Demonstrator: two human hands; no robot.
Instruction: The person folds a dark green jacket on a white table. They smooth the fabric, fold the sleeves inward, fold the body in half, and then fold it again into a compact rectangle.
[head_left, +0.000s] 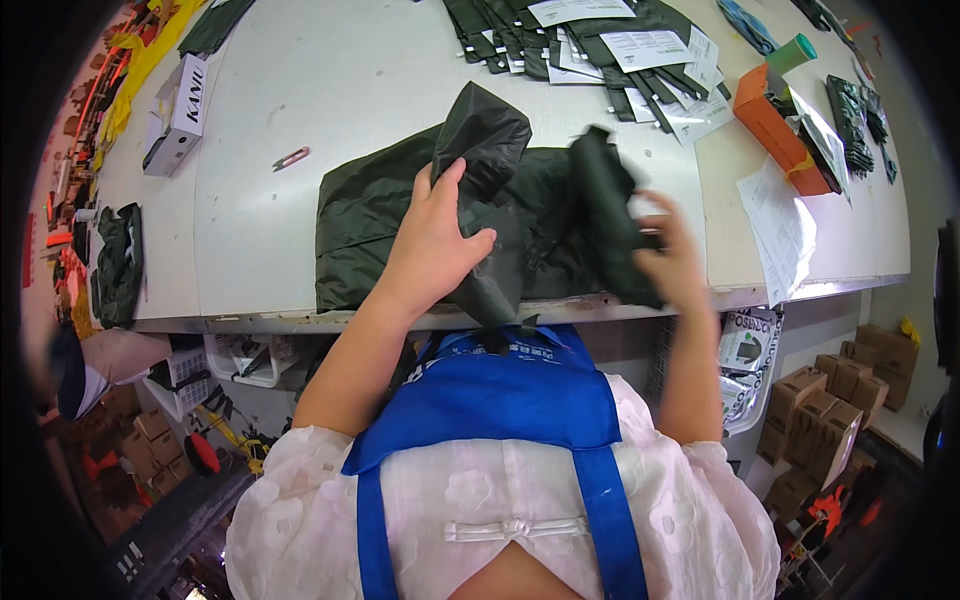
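A thin, slightly shiny piece of dark green fabric [365, 230] lies in loose folds at the table's near edge. Its exact kind I cannot make out. A flap stands up in the middle, and my left hand [435, 235] holds it, thumb resting on the cloth and fingers along the left side. My right hand [675, 255] grips a raised, rolled-looking dark green part [605, 215] at the right end; both are smeared by motion. Some of the right fingers are hidden behind the cloth.
On the white table [260, 240] lie small pink thread snips [292, 158]. A white box [180, 115] stands at left. Dark green pieces with paper sheets [645, 50] are heaped at the back. An orange box [785, 130], a green spool [792, 53] and papers [780, 230] sit at right.
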